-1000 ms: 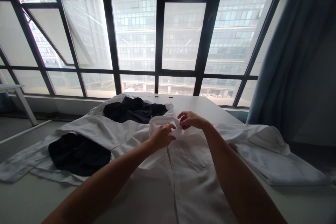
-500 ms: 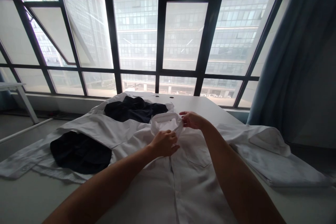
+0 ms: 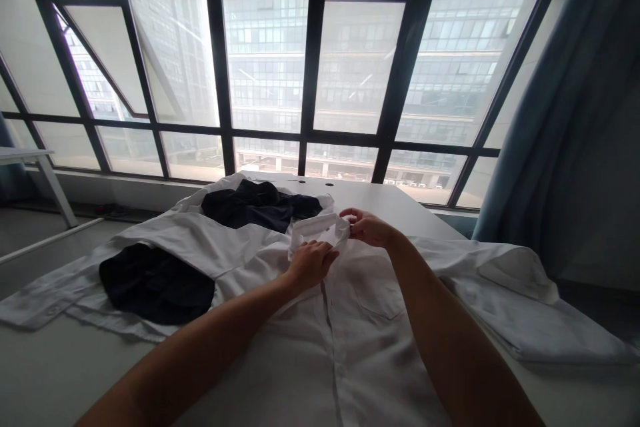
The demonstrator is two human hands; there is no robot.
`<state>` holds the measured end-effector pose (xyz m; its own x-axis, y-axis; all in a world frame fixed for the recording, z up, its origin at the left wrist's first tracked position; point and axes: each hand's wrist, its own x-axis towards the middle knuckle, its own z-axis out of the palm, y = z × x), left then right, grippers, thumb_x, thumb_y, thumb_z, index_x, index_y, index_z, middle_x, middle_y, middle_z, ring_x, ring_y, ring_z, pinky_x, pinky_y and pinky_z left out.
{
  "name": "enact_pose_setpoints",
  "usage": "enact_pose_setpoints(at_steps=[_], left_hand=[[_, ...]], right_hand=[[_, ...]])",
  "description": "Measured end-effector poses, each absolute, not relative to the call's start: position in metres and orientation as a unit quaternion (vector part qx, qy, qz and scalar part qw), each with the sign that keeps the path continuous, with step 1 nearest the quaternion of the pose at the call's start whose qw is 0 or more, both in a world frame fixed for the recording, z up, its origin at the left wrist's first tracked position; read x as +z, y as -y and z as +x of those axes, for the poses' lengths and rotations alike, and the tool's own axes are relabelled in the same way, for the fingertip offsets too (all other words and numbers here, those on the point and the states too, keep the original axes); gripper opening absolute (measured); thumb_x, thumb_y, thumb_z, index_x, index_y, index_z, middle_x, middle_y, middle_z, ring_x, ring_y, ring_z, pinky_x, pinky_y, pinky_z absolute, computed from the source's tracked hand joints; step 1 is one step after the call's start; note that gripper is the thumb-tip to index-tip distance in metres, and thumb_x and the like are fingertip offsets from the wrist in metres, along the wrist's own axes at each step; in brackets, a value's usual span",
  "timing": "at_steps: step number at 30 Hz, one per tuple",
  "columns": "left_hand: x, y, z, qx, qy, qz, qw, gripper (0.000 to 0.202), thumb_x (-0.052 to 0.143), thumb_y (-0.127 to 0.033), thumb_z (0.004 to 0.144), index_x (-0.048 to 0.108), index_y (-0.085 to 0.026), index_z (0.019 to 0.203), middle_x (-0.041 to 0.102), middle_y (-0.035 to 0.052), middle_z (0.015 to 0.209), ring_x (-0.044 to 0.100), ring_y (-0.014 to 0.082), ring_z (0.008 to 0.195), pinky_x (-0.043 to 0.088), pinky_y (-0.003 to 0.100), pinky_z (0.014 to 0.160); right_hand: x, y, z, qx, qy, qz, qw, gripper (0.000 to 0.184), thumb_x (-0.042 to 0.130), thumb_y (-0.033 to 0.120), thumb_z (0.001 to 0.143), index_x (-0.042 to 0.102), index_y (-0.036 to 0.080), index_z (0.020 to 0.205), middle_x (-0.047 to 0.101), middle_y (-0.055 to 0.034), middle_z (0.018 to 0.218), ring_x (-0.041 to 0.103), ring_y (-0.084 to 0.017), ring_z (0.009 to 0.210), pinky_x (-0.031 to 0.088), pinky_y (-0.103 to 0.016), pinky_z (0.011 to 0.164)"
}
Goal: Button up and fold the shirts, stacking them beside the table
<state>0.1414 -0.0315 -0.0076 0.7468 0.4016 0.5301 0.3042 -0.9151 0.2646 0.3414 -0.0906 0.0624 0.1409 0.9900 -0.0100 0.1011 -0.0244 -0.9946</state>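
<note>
A white button-front shirt (image 3: 370, 340) lies face up in front of me, its chest pocket on the right half. Its collar (image 3: 315, 225) stands raised between my hands. My right hand (image 3: 369, 228) pinches the collar's right side between thumb and fingers. Lower and to the left, my left hand (image 3: 311, 265) is closed at the collar's front edge, the fingers curled over the cloth. Exactly what the left fingertips grip is partly hidden.
Dark navy cloth (image 3: 263, 205) lies beyond the shirt's left shoulder, with another dark piece (image 3: 157, 283) nearer left among white fabric. A folded white garment (image 3: 550, 320) rests at right on the white table (image 3: 385, 203). Windows and a blue curtain (image 3: 530, 133) stand behind.
My left hand has shifted slightly left and up along the collar's front. The collar's opening has changed from round to flatter and more angular. My right hand keeps its pinch.
</note>
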Motion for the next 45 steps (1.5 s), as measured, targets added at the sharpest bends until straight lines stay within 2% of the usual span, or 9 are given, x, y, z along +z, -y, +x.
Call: enact_pose_setpoints(at_steps=[5,9,12,18,27,32,34,37,45], left_hand=[[-0.01,0.033,0.141,0.287,-0.183,0.938,0.071,0.033,0.042,-0.035,0.101,0.068,-0.016,0.089,0.072,0.0076,0.089,0.066,0.0211,0.087,0.045,0.033,0.084],[-0.008,0.036,0.14,0.274,-0.181,0.942,0.072,0.039,0.039,-0.034,0.102,0.068,-0.016,0.084,0.072,0.0074,0.087,0.066,0.0204,0.086,0.044,0.034,0.085],[-0.008,0.037,0.14,0.273,-0.193,0.939,0.086,0.047,0.031,-0.033,0.104,0.067,-0.016,0.079,0.071,0.0078,0.083,0.066,0.02,0.084,0.046,0.033,0.084],[-0.011,0.035,0.143,0.287,-0.22,0.929,0.081,0.041,0.035,-0.03,0.102,0.067,-0.016,0.08,0.072,0.0101,0.088,0.067,0.0221,0.088,0.047,0.036,0.085],[-0.011,0.029,0.141,0.26,-0.293,0.917,0.078,0.024,0.053,-0.03,0.092,0.066,-0.021,0.11,0.073,0.0091,0.098,0.069,0.024,0.091,0.049,0.034,0.081],[-0.009,0.03,0.139,0.267,-0.281,0.918,0.083,0.027,0.057,-0.04,0.09,0.07,-0.022,0.105,0.074,0.0089,0.094,0.069,0.0257,0.091,0.05,0.034,0.079],[-0.007,0.032,0.138,0.27,-0.278,0.917,0.09,0.038,0.049,-0.05,0.094,0.073,-0.021,0.099,0.074,0.0098,0.089,0.069,0.0257,0.087,0.049,0.035,0.077],[-0.004,0.035,0.137,0.26,-0.288,0.918,0.087,0.049,0.036,-0.047,0.1,0.075,-0.02,0.088,0.073,0.0104,0.082,0.069,0.024,0.081,0.049,0.034,0.075],[-0.004,0.029,0.139,0.271,-0.299,0.911,0.078,0.043,0.037,-0.044,0.1,0.072,-0.021,0.087,0.073,0.0084,0.084,0.068,0.022,0.081,0.046,0.03,0.071]], right_hand=[[0.064,0.089,0.339,0.29,0.599,-0.637,0.39,0.05,0.059,0.005,0.057,0.068,0.019,0.105,0.064,-0.0038,0.099,0.058,-0.014,0.074,0.052,-0.026,0.067],[0.066,0.092,0.338,0.213,0.677,-0.632,0.312,0.044,0.057,0.007,0.064,0.076,0.023,0.1,0.057,-0.0058,0.131,0.059,-0.023,0.1,0.053,-0.029,0.076],[0.061,0.088,0.339,0.145,0.688,-0.668,0.243,0.041,0.057,0.005,0.068,0.079,0.025,0.096,0.06,-0.0056,0.128,0.057,-0.027,0.109,0.051,-0.033,0.086],[0.046,0.078,0.348,0.029,0.671,-0.723,0.164,0.025,0.065,0.011,0.073,0.079,0.023,0.089,0.066,-0.0077,0.111,0.062,-0.022,0.095,0.048,-0.029,0.089],[0.043,0.082,0.349,-0.076,0.617,-0.757,0.201,0.015,0.066,0.016,0.082,0.077,0.022,0.089,0.063,-0.0098,0.107,0.061,-0.024,0.092,0.046,-0.035,0.086],[0.043,0.082,0.35,0.005,0.671,-0.719,0.182,0.018,0.075,0.024,0.074,0.078,0.023,0.091,0.061,-0.0082,0.112,0.061,-0.021,0.091,0.049,-0.029,0.081],[0.043,0.082,0.353,0.05,0.699,-0.689,0.187,0.022,0.078,0.032,0.07,0.078,0.021,0.089,0.062,-0.0082,0.11,0.061,-0.021,0.09,0.05,-0.028,0.078],[0.042,0.08,0.358,0.059,0.707,-0.674,0.205,0.026,0.08,0.039,0.067,0.078,0.019,0.083,0.064,-0.0077,0.104,0.061,-0.021,0.088,0.05,-0.028,0.078],[0.042,0.08,0.355,-0.017,0.661,-0.72,0.211,0.014,0.074,0.029,0.075,0.078,0.022,0.087,0.065,-0.0063,0.105,0.06,-0.019,0.085,0.049,-0.031,0.082]])
